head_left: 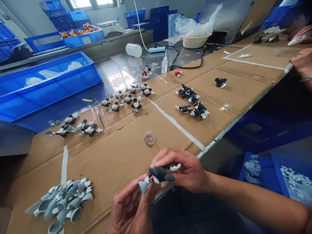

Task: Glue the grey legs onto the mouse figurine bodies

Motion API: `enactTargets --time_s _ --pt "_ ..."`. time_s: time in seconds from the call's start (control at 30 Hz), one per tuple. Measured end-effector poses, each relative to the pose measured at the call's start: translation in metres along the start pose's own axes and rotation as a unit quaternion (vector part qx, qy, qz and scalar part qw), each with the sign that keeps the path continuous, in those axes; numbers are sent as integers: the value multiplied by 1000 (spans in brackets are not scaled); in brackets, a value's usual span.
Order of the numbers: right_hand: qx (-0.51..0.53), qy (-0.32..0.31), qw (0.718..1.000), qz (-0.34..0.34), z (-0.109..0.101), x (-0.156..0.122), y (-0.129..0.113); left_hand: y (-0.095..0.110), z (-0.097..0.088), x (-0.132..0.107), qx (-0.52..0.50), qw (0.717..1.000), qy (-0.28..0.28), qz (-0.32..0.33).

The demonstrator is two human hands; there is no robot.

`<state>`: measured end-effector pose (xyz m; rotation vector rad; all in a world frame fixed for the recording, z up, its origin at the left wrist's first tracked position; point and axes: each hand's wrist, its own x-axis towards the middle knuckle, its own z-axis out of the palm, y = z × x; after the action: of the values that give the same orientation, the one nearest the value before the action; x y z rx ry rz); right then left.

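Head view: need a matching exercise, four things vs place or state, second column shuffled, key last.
Things
1. clear round dish
2. nozzle bottle
3. heap of grey cones
4. nearest dark-eared figure

Place or state
A. at the near left of the cardboard
B. gripped by the right hand
C. standing upright toward the back
D. on the cardboard, just beyond the right hand

Pairs: 1-D, 2-C, 3-A, 4-B
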<state>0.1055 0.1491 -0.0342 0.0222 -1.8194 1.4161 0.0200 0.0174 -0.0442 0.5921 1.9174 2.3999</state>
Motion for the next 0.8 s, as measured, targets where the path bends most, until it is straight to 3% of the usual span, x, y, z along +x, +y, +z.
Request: enactTargets --time_s 0.33,0.57,0.7,0.8 --pt "5 10 1000 -24 1 2 1 0 -3 3 11 999 -30 -6" --pt "2 7 999 -35 2 3 2 9 6 -2 23 997 32 -71" --pt "8 8 999 -37 2 2 4 -2 -2 3 38 999 -7 1" --pt "6 9 999 -35 2 1 5 -9 -6 6 35 999 0 18"
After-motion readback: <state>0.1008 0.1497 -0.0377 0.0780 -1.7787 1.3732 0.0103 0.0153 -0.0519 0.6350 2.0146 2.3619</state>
